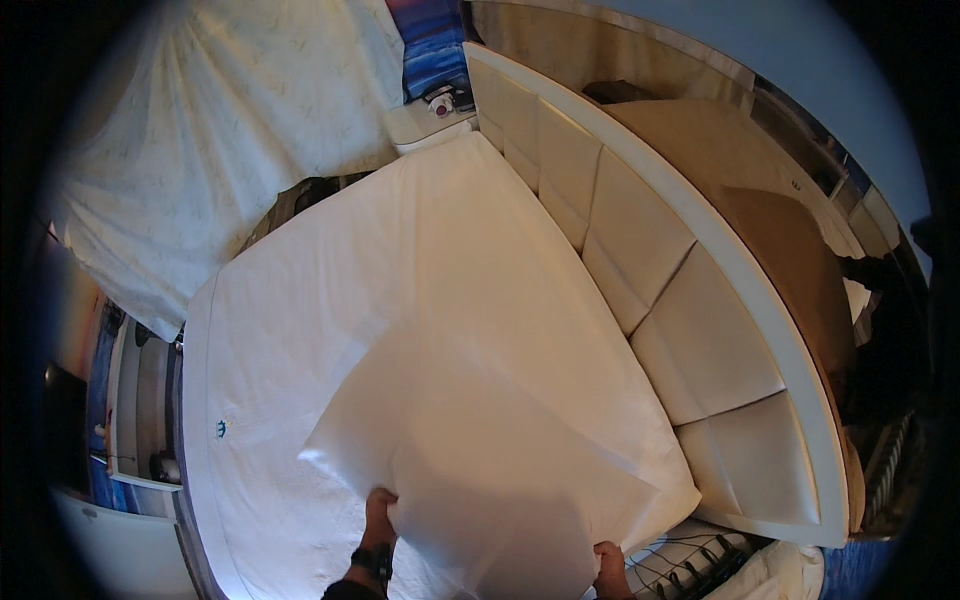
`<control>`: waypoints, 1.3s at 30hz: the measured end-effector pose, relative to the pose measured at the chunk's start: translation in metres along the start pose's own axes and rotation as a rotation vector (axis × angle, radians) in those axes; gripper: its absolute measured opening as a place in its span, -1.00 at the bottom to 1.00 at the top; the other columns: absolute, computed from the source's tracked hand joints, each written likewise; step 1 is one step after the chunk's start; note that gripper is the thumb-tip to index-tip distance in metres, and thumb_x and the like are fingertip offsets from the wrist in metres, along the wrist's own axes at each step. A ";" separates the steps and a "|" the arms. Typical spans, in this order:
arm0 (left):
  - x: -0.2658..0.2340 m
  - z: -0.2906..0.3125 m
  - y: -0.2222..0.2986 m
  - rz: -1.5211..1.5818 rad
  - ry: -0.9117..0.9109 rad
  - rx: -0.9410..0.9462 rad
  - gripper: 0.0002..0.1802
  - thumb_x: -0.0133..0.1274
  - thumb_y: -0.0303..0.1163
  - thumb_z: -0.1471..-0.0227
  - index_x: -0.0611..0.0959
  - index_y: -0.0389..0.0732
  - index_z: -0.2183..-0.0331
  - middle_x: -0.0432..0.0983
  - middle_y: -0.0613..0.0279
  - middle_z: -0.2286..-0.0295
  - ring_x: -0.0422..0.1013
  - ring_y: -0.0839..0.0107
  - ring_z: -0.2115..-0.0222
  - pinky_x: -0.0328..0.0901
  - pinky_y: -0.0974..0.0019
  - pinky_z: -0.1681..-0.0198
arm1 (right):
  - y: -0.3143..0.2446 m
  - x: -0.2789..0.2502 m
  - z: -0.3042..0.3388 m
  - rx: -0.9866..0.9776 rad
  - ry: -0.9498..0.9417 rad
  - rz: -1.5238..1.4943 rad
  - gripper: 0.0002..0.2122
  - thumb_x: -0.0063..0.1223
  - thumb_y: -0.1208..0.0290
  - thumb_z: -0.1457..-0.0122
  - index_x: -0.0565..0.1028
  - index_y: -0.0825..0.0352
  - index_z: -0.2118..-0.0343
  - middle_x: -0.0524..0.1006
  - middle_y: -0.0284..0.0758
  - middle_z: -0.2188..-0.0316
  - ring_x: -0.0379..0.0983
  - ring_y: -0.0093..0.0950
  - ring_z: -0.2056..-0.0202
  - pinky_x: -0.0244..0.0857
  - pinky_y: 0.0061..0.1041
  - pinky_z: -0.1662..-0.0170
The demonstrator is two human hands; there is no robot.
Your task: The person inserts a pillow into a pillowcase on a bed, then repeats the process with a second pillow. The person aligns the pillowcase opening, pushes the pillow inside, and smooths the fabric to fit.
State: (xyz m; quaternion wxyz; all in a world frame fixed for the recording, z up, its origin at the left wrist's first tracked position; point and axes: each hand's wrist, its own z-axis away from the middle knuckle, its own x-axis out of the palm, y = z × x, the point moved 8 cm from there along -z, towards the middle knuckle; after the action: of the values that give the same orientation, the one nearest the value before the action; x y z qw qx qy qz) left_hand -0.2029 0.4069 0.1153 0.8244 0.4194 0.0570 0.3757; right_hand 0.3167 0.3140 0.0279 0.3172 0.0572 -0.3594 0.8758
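A white pillow (480,450) is held up in front of me over the near part of the bed. My left hand (379,512) grips its left edge, fingers closed on the fabric, with a dark band on the wrist. Lower right, my right hand (609,568) is closed on the pillow's other side, and its lower part is cut off by the frame. Beneath and beyond the pillow spreads the bed (300,310), covered with a white sheet that shows a small blue mark at left.
A padded cream headboard (690,330) runs along the bed's right side. At the far end stands a small nightstand (420,122) with a few items on it. A pale curtain (220,130) hangs at upper left. Cables (690,565) lie near my right hand.
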 end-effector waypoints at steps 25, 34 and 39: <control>0.267 -0.123 0.175 -0.871 -0.495 1.310 -0.91 0.09 -0.50 0.02 0.48 -0.18 0.45 0.39 0.11 0.46 0.39 0.14 0.36 0.30 0.16 0.25 | -0.101 0.154 -0.058 -0.670 -0.139 1.076 -0.91 0.24 0.54 0.08 0.54 0.34 0.50 0.60 -0.36 0.50 0.53 -0.47 0.44 0.43 -0.41 0.31; 0.409 -0.199 0.337 -0.379 -0.648 0.298 -0.34 -0.03 -0.09 -0.28 0.21 -0.14 -0.28 0.19 -0.04 -0.18 0.29 -0.12 -0.08 0.32 -0.47 -0.02 | -0.336 0.443 -0.258 -0.154 -0.366 -0.464 -0.85 0.07 0.51 -0.24 0.44 0.33 0.15 0.46 -0.25 0.23 0.49 -0.14 0.09 0.47 0.03 0.01; 0.340 -0.200 0.127 -0.271 -0.826 -0.099 -0.23 0.05 -0.03 -0.25 0.17 -0.07 -0.35 0.22 0.06 -0.20 0.22 -0.02 -0.16 0.37 -0.30 -0.07 | -0.252 0.376 -0.246 -0.137 -0.263 -0.110 -0.78 -0.03 0.45 -0.27 0.45 0.41 0.08 0.49 -0.12 0.14 0.50 -0.17 0.06 0.53 -0.09 0.03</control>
State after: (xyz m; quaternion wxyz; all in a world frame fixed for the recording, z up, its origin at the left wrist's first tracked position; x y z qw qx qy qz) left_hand -0.1153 0.8101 0.1554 0.8389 0.4833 -0.2411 0.0670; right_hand 0.2010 0.8075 0.1201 0.3181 0.1693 -0.4531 0.8154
